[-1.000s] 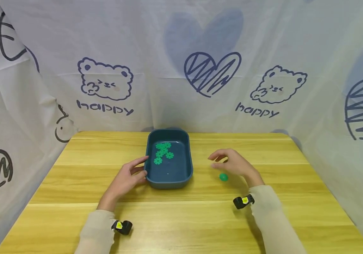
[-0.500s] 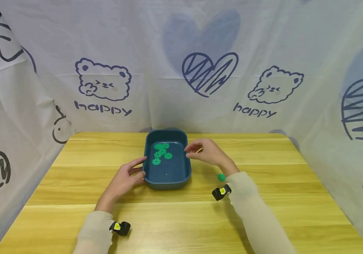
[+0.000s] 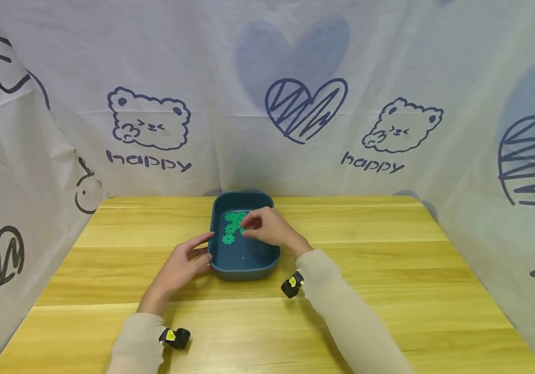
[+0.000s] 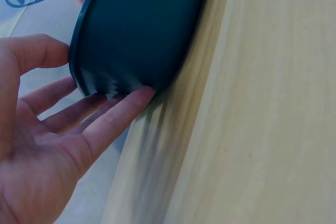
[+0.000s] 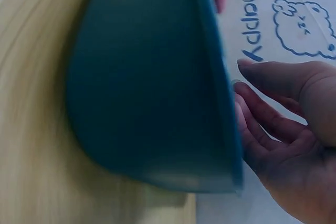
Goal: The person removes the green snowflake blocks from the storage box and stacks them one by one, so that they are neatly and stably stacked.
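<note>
A dark blue rectangular tub (image 3: 244, 275) stands on the wooden table with several green notched plastic discs (image 3: 228, 239) inside, mostly in its left half. My left hand (image 3: 178, 267) touches the tub's left wall; in the left wrist view its fingers (image 4: 113, 121) lie extended against the side and the thumb meets the rim. My right hand (image 3: 271, 228) is over the tub, fingertips at the rightmost discs and partly covering them. In the right wrist view the right hand (image 5: 289, 124) shows beyond the rim, a small gap between thumb and index finger, nothing visible between them.
The wooden table (image 3: 379, 291) reaches back to a white cloth (image 3: 230, 156) printed with bears and hearts. Both sleeved forearms cross the table's front, each with a small black wrist camera (image 3: 291, 284).
My right hand has moved left from the table to over the tub, passing a green disc on the table that the right sleeve now hides. The left hand stays at the tub's side.
</note>
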Demonstrator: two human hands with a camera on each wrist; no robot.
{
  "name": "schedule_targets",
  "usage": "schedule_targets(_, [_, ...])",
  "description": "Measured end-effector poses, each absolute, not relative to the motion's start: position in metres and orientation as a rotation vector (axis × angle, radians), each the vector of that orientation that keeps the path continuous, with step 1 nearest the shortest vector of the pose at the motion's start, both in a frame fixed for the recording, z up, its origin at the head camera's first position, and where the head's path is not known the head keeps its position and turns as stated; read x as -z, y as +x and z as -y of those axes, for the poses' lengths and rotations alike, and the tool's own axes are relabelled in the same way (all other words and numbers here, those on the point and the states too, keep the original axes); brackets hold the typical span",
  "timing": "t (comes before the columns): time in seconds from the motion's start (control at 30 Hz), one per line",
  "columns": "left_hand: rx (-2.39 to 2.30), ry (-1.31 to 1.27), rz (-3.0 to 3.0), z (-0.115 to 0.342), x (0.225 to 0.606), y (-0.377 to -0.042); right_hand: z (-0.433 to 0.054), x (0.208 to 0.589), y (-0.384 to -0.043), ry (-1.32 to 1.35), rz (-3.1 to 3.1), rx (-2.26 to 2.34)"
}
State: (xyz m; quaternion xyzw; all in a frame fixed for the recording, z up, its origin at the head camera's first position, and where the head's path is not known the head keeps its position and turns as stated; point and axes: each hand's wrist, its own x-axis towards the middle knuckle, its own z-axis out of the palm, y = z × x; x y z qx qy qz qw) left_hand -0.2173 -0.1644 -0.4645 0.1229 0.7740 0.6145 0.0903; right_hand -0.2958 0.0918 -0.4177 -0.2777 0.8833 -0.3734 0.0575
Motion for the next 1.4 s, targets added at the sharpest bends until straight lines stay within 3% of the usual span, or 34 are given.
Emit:
schedule_targets(0.73, [-1.788,0.378,-2.335,0.167,0.464,-0.216,-0.046,0.451,-0.316,-0.766,-2.722,0.909])
schedule_targets(1.4, [-1.799,0.379,-2.318,0.166,0.465,-0.217,-0.043,0.458,-0.317,-0.852,-2.723,0.817])
